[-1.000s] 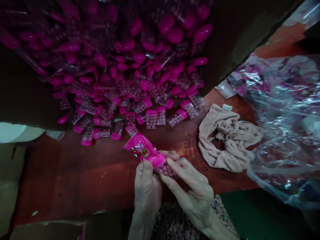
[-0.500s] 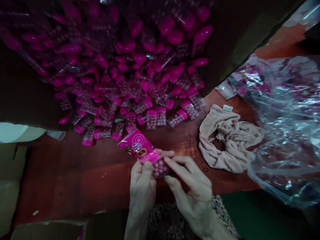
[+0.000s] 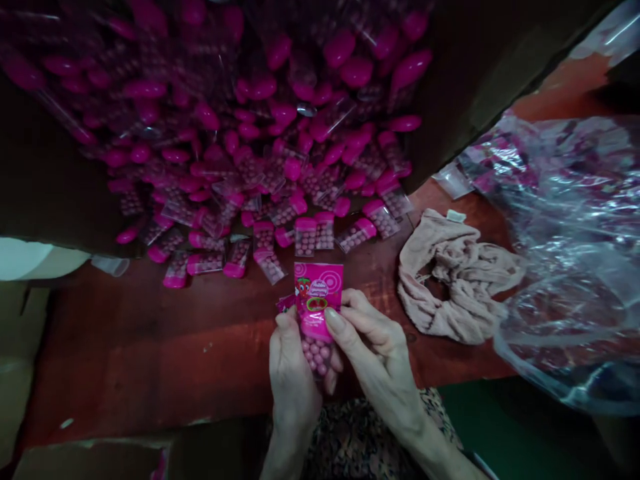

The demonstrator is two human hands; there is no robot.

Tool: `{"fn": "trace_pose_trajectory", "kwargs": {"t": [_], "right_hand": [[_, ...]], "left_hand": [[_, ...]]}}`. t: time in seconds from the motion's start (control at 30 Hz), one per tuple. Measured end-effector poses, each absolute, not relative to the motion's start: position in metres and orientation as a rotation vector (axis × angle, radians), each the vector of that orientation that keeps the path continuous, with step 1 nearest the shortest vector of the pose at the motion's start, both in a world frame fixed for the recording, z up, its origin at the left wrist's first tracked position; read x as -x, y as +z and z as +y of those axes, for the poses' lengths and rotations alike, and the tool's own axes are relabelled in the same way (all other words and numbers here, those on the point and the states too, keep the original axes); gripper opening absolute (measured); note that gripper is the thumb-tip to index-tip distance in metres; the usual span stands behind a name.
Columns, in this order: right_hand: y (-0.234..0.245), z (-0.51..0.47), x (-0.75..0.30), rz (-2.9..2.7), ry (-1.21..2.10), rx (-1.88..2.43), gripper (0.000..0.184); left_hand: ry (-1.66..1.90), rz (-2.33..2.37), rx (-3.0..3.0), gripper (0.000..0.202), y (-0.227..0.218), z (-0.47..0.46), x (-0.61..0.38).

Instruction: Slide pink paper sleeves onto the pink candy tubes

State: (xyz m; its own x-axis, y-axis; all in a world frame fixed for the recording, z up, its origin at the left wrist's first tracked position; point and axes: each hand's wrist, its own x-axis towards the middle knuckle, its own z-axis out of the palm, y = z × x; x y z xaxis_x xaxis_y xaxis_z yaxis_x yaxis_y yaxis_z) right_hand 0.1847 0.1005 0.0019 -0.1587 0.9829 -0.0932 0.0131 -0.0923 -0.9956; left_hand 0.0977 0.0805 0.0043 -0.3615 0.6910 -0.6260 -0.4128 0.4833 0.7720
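Observation:
Just over the table's front edge, my left hand [image 3: 295, 367] is closed around a small clear candy container [image 3: 316, 357] full of pink balls. A shiny pink printed sleeve [image 3: 319, 293], with a strawberry figure and white lettering, covers its upper part and stands up past it. My right hand [image 3: 375, 353] pinches the sleeve's right side, thumb on the front, some fingers behind. Another bit of pink printed film [image 3: 285, 304] shows behind my left fingertips; most of it is hidden. Similar candy containers with pink caps [image 3: 305, 237] lie beyond my hands.
A large dark box [image 3: 460, 87] lies open towards me, its pile of pink-capped containers spilling onto the red table [image 3: 150, 347]. At right are a crumpled beige cloth [image 3: 450, 280] and a big clear plastic bag [image 3: 575, 267]. Cardboard [image 3: 20, 373] stands at left.
The sleeved container has turned from tilted left to nearly upright. My right fingers have moved from the container's lower end onto the sleeve. One container in the pile's front row lies uncovered.

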Motion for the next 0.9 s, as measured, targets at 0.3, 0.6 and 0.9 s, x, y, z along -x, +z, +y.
{"fn": "trace_pose_trajectory", "kwargs": {"t": [0.3, 0.6, 0.9], "right_hand": [[-0.007, 0.089, -0.179, -1.033, 1.386, 1.278, 0.034], [-0.015, 0.092, -0.186, -0.850, 1.542, 1.128, 0.030], [-0.018, 0.109, -0.192, -0.903, 1.430, 1.048, 0.009]], "left_hand": [[1.237, 1.579, -0.277, 0.048, 0.000, 0.080, -0.103], [1.321, 1.267, -0.393, 0.032, -0.005, 0.083, -0.098], [1.152, 1.115, -0.385, 0.020, -0.001, 0.085, -0.083]]}}
